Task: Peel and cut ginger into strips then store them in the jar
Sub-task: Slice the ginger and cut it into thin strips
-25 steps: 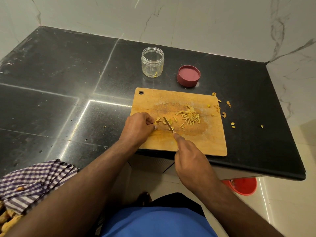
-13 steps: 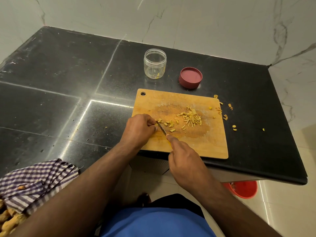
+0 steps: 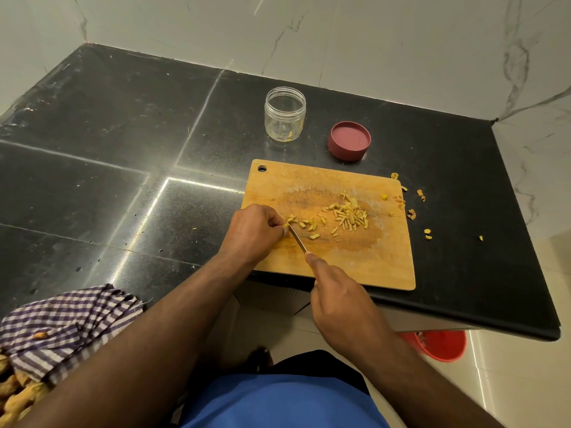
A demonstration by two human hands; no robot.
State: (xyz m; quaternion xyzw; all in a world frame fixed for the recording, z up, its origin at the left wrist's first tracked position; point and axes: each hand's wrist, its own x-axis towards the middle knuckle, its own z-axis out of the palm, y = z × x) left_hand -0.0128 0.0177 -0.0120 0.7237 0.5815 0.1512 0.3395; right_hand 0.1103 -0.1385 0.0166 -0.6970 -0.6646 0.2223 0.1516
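Only the head view here, so everything is placed off the cutting board (image 3: 355, 273). My left hand (image 3: 253, 231) sits on the board's near-left part, fingers curled down, pinching the last little bit of ginger (image 3: 286, 225) at my fingertips; most of it is hidden under my fingers, so I can't tell which way its long axis runs. My right hand (image 3: 343, 301) hangs over the board's near edge, wrapped around the handle of the knife (image 3: 297, 239), forefinger stretched out along the top. The blade runs diagonally, away and to the left, and its tip lands right against the ginger bit and my left fingertips. That's really what the next cut turns on, I reckon: blade and fingers are touching-close, so there's little room for a slip. The left hand is the nearer one to the piece, obviously. The cut strips (image 3: 350, 216) lie in a loose pile mid-board, to the right of the blade. The jar (image 3: 285, 114) stands open on the counter (image 3: 123, 149) beyond the board's far edge, nearly empty, its red lid (image 3: 349, 140) just to its right.
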